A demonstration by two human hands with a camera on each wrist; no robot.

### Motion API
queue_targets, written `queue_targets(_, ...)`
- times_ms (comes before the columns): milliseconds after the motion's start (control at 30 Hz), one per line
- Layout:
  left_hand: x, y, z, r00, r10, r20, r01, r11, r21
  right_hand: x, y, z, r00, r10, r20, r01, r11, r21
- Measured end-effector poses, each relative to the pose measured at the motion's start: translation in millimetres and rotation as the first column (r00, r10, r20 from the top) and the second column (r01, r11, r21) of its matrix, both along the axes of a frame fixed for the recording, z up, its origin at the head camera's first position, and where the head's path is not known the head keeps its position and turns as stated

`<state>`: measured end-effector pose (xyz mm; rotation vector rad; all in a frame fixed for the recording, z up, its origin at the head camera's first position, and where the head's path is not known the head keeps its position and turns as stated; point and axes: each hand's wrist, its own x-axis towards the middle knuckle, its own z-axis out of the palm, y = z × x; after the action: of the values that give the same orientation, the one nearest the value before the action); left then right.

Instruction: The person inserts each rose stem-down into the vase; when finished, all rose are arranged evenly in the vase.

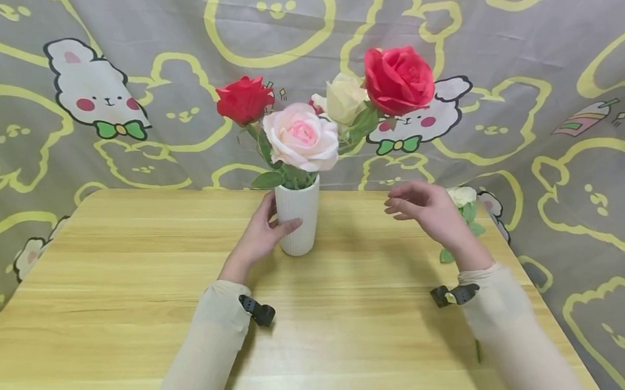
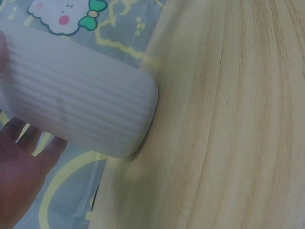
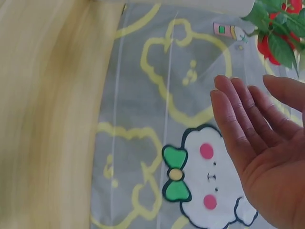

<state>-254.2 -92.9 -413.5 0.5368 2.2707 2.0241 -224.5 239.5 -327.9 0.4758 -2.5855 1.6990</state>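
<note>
A ribbed white vase (image 1: 305, 221) stands on the wooden table. My left hand (image 1: 261, 230) grips it from the left, with the thumb across its front and the other fingers partly hidden behind. In the left wrist view the vase (image 2: 81, 95) has its base against the tabletop. The vase bears a pale pink rose (image 1: 302, 136), a cream rose (image 1: 345, 99), a red rose (image 1: 246, 101) on the left and a larger red rose (image 1: 400, 80) on the right. To the right of the vase, my right hand (image 1: 424, 209) hovers with fingers loosely bent, holding nothing.
A white rose (image 1: 462, 197) with green leaves lies along the right side of the table (image 1: 126, 257), its stem partly hidden under my right forearm. A grey curtain (image 1: 285, 28) with cartoon bunnies and yellow outlines hangs right behind the table.
</note>
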Motion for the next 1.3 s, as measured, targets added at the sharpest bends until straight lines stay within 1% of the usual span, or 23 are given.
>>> queue_targets(167, 1.2, 0.3, -0.3, 1.0, 0.008, -0.021, -0.008, 1.0, -0.002, 1.1, 13.6, -6.4, 1.0, -0.008, -0.002, 0.008, 1.0, 0.022)
queue_targets(333, 1.8, 0.5, 0.5, 1.0, 0.006, -0.007, -0.006, 1.0, -0.008, 2.0, 22.5, -8.5, 0.999, -0.044, -0.021, 0.045, 0.998, 0.053)
queue_targets(567, 1.4, 0.1, 1.1, 1.0, -0.004, 0.018, 0.004, 1.0, -0.003, 5.4, 33.3, -12.0, 0.998, -0.065, -0.009, 0.065, 0.996, 0.068)
queue_targets(600, 1.8, 0.2, 2.3, 1.0, -0.006, 0.021, 0.006, 1.0, -0.003, 6.3, 36.0, -12.4, 0.998, -0.069, -0.014, 0.07, 0.995, 0.076)
queue_targets(700, 8.5, 1.2, 13.7, 1.0, -0.015, 0.027, 0.016, 1.0, -0.004, 9.2, 45.1, -12.6, 0.996, -0.085, -0.03, 0.088, 0.989, 0.117)
queue_targets(833, 17.9, 2.1, 27.7, 0.999, -0.021, 0.027, 0.022, 1.0, -0.004, 13.7, 57.3, -12.7, 0.993, -0.113, -0.022, 0.115, 0.978, 0.176)
queue_targets(867, 18.1, 1.9, 28.1, 0.999, -0.021, 0.028, 0.021, 1.0, -0.005, 15.1, 60.6, -12.9, 0.992, -0.125, -0.024, 0.127, 0.972, 0.198)
queue_targets(933, 18.6, 1.8, 29.0, 0.999, -0.02, 0.029, 0.02, 1.0, -0.004, 18.2, 67.6, -13.8, 0.987, -0.155, -0.044, 0.161, 0.951, 0.263)
queue_targets(1000, 18.8, 1.8, 30.1, 0.999, -0.019, 0.033, 0.02, 1.0, -0.004, 21.4, 75.2, -15.5, 0.98, -0.183, -0.076, 0.198, 0.92, 0.338)
queue_targets(1100, 18.0, 1.5, 29.6, 0.999, -0.019, 0.036, 0.019, 1.0, -0.004, 26.5, 86.7, -19.5, 0.971, -0.214, -0.106, 0.239, 0.875, 0.42)
queue_targets(1300, 18.4, 1.0, 30.1, 0.999, -0.017, 0.044, 0.018, 1.0, -0.013, 34.2, 106.3, -31.7, 0.968, -0.248, -0.04, 0.238, 0.853, 0.464)
